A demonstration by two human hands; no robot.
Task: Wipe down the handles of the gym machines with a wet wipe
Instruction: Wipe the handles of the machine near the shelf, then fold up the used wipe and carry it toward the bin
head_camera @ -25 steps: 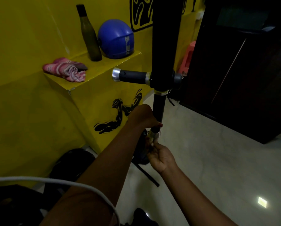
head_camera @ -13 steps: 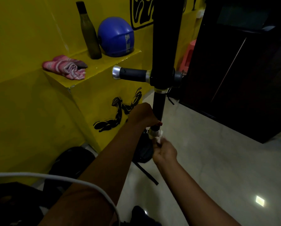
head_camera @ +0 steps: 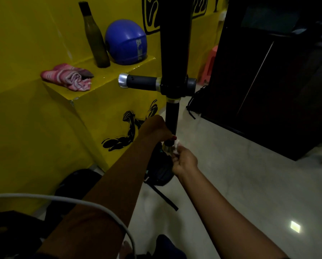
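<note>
A black machine bar (head_camera: 172, 58) hangs down the middle of the head view, with a grey side handle (head_camera: 140, 85) capped in silver sticking out to the left. The bar's thin lower handle (head_camera: 172, 116) ends in a silver cap (head_camera: 167, 148). My left hand (head_camera: 154, 128) grips that lower handle just above the cap. My right hand (head_camera: 184, 162) pinches a small white wet wipe (head_camera: 175, 146) and holds it against the cap's right side.
A yellow ledge (head_camera: 108, 79) on the left carries a pink towel (head_camera: 68, 77), a dark bottle (head_camera: 95, 35) and a blue helmet (head_camera: 126, 43). Dark bags (head_camera: 159, 170) lie on the pale floor below my hands. A dark cabinet (head_camera: 268, 75) stands at right. A white cable (head_camera: 78, 202) crosses my left arm.
My right hand has risen from under the bar's end to its right side, bringing the white wipe up against the silver cap. My left hand keeps its grip.
</note>
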